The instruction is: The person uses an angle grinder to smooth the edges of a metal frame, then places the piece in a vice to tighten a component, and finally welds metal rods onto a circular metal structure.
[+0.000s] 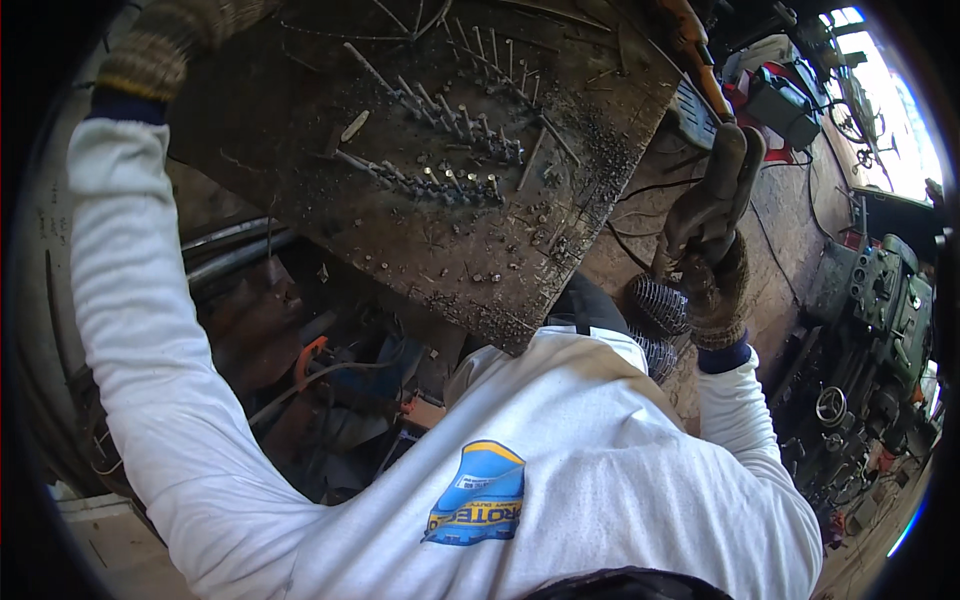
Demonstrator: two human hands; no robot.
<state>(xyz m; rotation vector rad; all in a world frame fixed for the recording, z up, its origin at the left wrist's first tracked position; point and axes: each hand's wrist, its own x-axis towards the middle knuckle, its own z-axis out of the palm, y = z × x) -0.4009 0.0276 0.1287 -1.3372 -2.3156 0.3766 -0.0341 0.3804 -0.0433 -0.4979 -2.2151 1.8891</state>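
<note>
My left hand [150, 50] wears a brown knitted glove with a dark cuff and reaches past the far left of a rusty metal work table [300, 215]. Its fingers run into the dark upper rim, so what they do is hidden. Off the table's right edge is my right hand [712, 205], in a glove with a dark coated palm. Its fingers stretch away from me, slightly bent, and I make out nothing held in them. Just beyond the fingertips ends a curved orange-brown bar [708, 75]; whether they touch is unclear. Rows of short metal rods [440, 115] stand on the table.
Loose rods and dark metal bits [600, 165] litter the tabletop. Metal pipes [235, 250] and an orange clamp-like part [310, 360] lie below left. Cables [770, 240] cross the floor at right. A green machine with a handwheel [832, 405] stands far right.
</note>
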